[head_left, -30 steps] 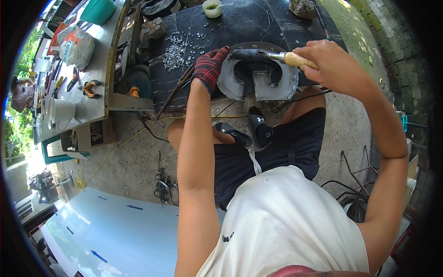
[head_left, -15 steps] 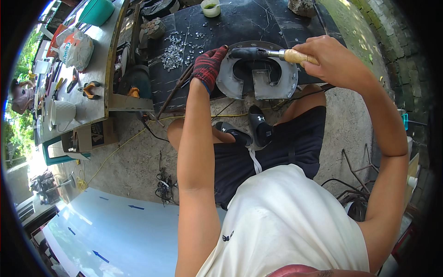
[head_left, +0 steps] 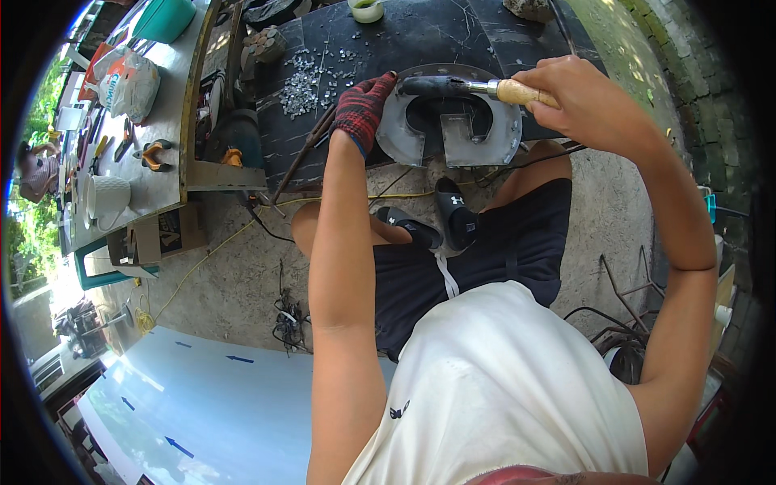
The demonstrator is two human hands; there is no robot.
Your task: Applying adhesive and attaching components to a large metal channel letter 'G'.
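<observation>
My right hand (head_left: 572, 99) is closed round the wooden handle of a tool (head_left: 440, 86) with a metal shank and a thick dark barrel. The barrel lies across the top of a curved, letter-shaped sheet-metal piece (head_left: 404, 139). This grey piece rests near the front edge of a dark, marbled work table (head_left: 420, 40). My left hand (head_left: 361, 111), in a red and black glove, is at the piece's left side. Its fingertips are pinched together close to the barrel's tip; what they grip is too small to tell. Several small, clear and grey bits (head_left: 301, 87) lie scattered left of the glove.
A pale cup (head_left: 366, 10) stands at the table's far edge. To the left, a bench (head_left: 174, 121) bears pliers (head_left: 153, 155), a white mug (head_left: 107, 198), a plastic bag (head_left: 132, 85) and a teal tub (head_left: 162, 20). A yellow cord (head_left: 214, 249) crosses the floor. A pale blue sheet (head_left: 226, 404) lies lower left.
The whole picture has shifted slightly upward. Both hands, the tool and the metal piece keep nearly the same places relative to one another.
</observation>
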